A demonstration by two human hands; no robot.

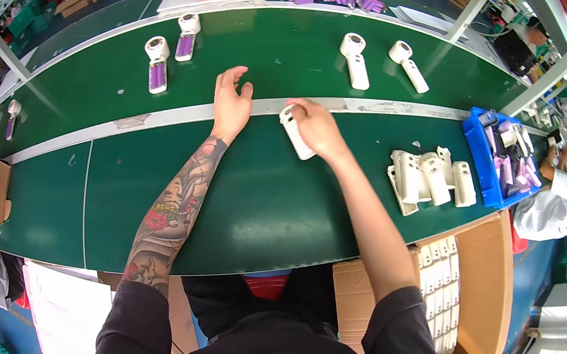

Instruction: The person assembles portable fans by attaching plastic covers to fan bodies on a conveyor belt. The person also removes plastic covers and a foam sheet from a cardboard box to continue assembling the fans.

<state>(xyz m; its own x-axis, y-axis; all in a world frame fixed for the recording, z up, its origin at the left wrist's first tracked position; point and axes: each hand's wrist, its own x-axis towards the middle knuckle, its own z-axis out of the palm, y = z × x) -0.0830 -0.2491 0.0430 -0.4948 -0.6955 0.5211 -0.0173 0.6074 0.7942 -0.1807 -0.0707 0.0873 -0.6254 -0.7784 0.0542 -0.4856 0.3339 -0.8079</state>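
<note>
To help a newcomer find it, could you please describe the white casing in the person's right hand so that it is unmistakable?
Find the green workbench and the pale strip crossing it. At the strip's near edge, in the right hand, is an elongated white plastic casing. Unlike the white casings clustered to its right, it alone is held.

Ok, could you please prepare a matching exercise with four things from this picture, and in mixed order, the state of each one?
1. blue bin
2. left hand
3. cardboard box
4. right hand

A. holds nothing
B. grips a white plastic casing
C. contains loose pieces, white and purple among them
D. contains white shells in rows

Pairs: 1-C, 2-A, 3-D, 4-B
</note>
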